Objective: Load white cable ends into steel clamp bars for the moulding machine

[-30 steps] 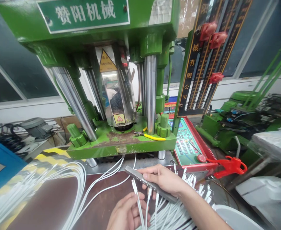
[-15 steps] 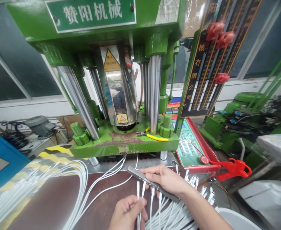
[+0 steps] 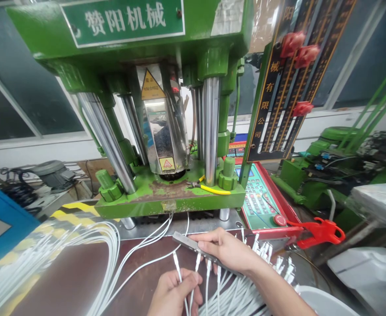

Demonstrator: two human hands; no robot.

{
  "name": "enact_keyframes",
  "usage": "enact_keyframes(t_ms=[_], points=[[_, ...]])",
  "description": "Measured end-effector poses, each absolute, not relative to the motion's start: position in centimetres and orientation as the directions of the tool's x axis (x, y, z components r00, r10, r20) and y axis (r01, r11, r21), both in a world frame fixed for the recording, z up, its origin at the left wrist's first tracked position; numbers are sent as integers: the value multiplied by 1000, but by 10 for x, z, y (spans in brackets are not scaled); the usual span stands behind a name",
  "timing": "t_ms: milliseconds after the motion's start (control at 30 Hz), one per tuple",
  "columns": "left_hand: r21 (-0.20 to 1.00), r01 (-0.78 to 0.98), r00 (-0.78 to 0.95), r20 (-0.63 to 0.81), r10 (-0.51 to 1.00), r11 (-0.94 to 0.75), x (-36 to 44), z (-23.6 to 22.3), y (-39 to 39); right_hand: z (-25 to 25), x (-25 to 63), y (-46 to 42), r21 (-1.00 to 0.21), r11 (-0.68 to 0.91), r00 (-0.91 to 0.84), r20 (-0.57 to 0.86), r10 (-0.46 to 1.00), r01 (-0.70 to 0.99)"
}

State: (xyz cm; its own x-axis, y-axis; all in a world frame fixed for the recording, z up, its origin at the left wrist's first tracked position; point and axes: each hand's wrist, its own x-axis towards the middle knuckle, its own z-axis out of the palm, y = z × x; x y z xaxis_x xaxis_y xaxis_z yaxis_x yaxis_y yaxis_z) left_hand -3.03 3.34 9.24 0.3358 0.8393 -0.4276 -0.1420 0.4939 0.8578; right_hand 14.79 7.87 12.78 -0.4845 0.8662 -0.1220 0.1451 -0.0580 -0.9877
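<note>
My right hand (image 3: pixel 230 251) is closed around a long grey metal bar (image 3: pixel 184 241), which slants down to the right above the tabletop. Several white cables with white plug ends hang along the bar's lower edge, their tips at or in it. My left hand (image 3: pixel 176 289) pinches two white cables below their ends. One of them, the left cable end (image 3: pixel 176 261), leans left and points up towards the bar's left part; whether it touches is hard to tell. The other cable end (image 3: pixel 198 262) meets the bar's underside.
Ahead stands a green press (image 3: pixel 169 206) with steel columns. Yellow-handled cutters (image 3: pixel 214 190) lie on its base. White cables (image 3: pixel 114 245) loop at the left, and a cable pile (image 3: pixel 239 294) lies beneath my right arm. A control panel (image 3: pixel 262 202) and a red air gun (image 3: pixel 323 231) are at the right.
The left cable end has swung left, away from the other one, and tilts towards the bar's left part. The bar has shifted slightly left and down with my right hand.
</note>
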Motion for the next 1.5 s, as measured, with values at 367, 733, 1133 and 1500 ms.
enact_keyframes(t_ms=[367, 733, 1133, 1500], points=[[855, -230, 207, -424, 882, 465, -37, 110, 30, 122, 152, 83, -987, -158, -530, -153, 834, 37], [917, 41, 376, -382, 844, 397, -40, 98, 36, 128, 149, 81, -984, -155, -567, -177, 805, 86], [864, -41, 360, -455, 814, 501, -39, 109, 40, 136, 148, 77, -980, -75, -555, -165, 815, 182], [919, 216, 250, -378, 892, 329, -39, 125, 42, 125, 152, 83, -977, -158, -591, -211, 779, 141]])
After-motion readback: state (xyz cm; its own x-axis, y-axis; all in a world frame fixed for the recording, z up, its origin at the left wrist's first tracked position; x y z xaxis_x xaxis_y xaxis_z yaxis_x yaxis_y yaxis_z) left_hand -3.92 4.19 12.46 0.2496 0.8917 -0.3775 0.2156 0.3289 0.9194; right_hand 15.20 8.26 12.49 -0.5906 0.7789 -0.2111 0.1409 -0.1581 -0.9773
